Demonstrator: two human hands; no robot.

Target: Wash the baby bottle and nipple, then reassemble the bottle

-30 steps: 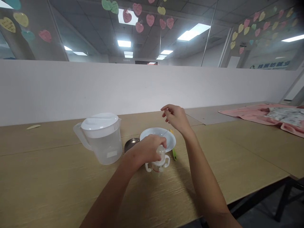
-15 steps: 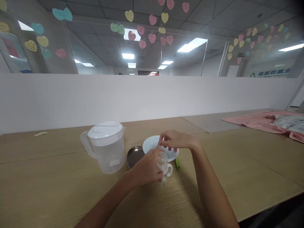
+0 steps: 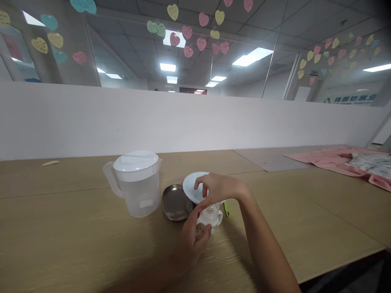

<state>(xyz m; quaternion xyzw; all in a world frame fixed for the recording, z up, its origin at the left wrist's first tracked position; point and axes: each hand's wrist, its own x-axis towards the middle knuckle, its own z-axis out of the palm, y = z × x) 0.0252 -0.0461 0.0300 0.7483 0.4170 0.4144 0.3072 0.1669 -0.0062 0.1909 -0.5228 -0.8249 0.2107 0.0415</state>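
Observation:
My left hand (image 3: 195,238) is closed around a small, clear, rounded piece (image 3: 200,230) at the lower middle of the head view. Just above it, my right hand (image 3: 215,189) has its fingers bent and apart, and one digit meets a fingertip of my left hand. A clear-domed cup with white handles (image 3: 211,213) stands behind my hands and is partly covered by them. Beyond it lies a white bowl (image 3: 192,186), partly behind my right hand. A dark metal dish (image 3: 177,203) is left of the cup, and a green handle (image 3: 227,209) shows to its right.
A clear pitcher with a white lid (image 3: 142,199) stands on the wooden table (image 3: 76,236) at the left. A pink cloth (image 3: 326,159) with a patterned cloth (image 3: 369,163) lies far right. A low white wall (image 3: 195,124) borders the table's back.
My left hand has turned and moved down, showing the clear piece in its grasp. My right hand has shifted slightly left. More of the metal dish shows.

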